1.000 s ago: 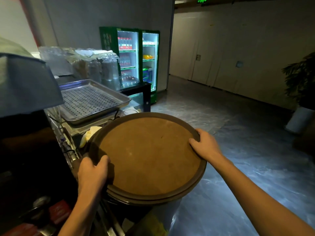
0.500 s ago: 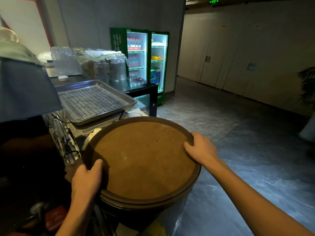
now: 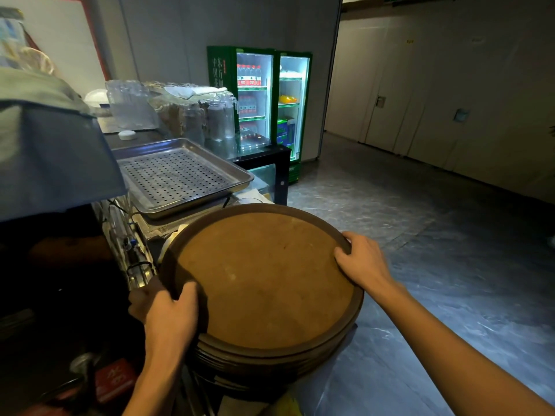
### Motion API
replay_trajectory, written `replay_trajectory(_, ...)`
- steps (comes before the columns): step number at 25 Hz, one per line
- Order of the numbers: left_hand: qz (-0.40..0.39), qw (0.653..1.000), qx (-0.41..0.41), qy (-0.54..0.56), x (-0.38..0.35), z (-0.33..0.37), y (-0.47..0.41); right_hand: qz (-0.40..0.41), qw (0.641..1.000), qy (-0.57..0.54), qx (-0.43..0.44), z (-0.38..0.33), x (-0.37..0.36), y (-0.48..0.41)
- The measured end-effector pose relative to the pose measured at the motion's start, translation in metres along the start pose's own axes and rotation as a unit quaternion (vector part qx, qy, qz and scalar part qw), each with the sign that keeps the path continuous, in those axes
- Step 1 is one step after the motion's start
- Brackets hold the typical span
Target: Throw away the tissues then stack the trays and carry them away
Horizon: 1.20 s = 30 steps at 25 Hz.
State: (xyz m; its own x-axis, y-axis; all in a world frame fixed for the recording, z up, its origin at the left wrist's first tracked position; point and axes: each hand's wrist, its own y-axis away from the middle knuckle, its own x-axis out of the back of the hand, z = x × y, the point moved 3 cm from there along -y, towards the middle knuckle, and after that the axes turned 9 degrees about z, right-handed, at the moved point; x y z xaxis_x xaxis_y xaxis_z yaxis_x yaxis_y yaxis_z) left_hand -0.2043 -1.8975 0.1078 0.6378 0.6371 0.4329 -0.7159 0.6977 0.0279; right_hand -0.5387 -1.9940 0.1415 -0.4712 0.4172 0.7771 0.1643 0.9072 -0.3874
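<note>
Nearest: left hand (image 3: 168, 316), fingers curled over the near-left rim of a stack of round brown trays (image 3: 264, 283), thumb on the top surface. Right hand (image 3: 362, 259), clamped on the far-right rim of the same stack, fingers over the edge. Hands well apart, one on each side.

Stack of round brown trays: several rims visible at the near edge, one on another; exact count cannot be told. Top tray has a dark raised rim and a lighter brown, bare floor. The stack sits level at the end of a counter; what bears it underneath is hidden in shadow.

Lower left, dim: a red item (image 3: 115, 376) with white characters, partly dark.

Behind the stack: perforated steel tray (image 3: 177, 175), rectangular, lying flat on the counter, just beside the round trays' far-left edge.

Further back on the counter: clear glass jugs (image 3: 216, 118), grouped, a white cloth (image 3: 195, 91) laid across their tops; a small white cap (image 3: 126, 134) to their left.

Far: two lit drinks fridges (image 3: 270, 100), green-framed, side by side against the wall, bottles on the shelves. Grey stone floor (image 3: 420, 235) runs right toward pale wall panels (image 3: 450, 94).
</note>
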Motion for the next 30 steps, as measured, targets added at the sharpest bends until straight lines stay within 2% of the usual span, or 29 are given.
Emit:
replay_trajectory(5, -0.008, 0.999, -0.016, -0.031, 0.002, 0.000, 0.003, 0.012, 0.999, -0.036, -0.004, 0.004, -0.003, -0.001)
replay_trajectory(9, 0.003, 1.000, 0.004, -0.007, 0.000, -0.002, 0.006, 0.010, 0.999, -0.034, -0.001, 0.004, -0.005, 0.000)
replay_trajectory(14, 0.017, 1.000, -0.003, 0.019, 0.004, 0.003, 0.013, 0.011, 0.996, -0.066, -0.055, 0.007, -0.001, 0.005)
replay_trajectory(17, 0.007, 0.998, -0.062, 0.006, 0.008, 0.007, 0.013, -0.009, 0.994, -0.077, -0.075, 0.008, 0.003, 0.013)
replay_trajectory(21, -0.029, 0.987, -0.153, -0.030, 0.015, 0.008, 0.020, 0.013, 0.990, -0.095, -0.106, 0.003, 0.014, 0.046)
replay_trajectory(24, -0.073, 0.965, -0.244, -0.067, 0.022, 0.005, 0.034, 0.045, 0.987, -0.109, -0.109, -0.004, 0.024, 0.086)
replay_trajectory(26, -0.110, 0.950, -0.271, -0.109, 0.026, 0.001, 0.045, 0.052, 0.988, -0.100, -0.103, -0.013, 0.033, 0.113)
replay_trajectory(30, -0.158, 0.924, -0.339, -0.084, 0.048, -0.005, 0.069, 0.046, 0.989, -0.074, -0.117, -0.031, 0.056, 0.170)
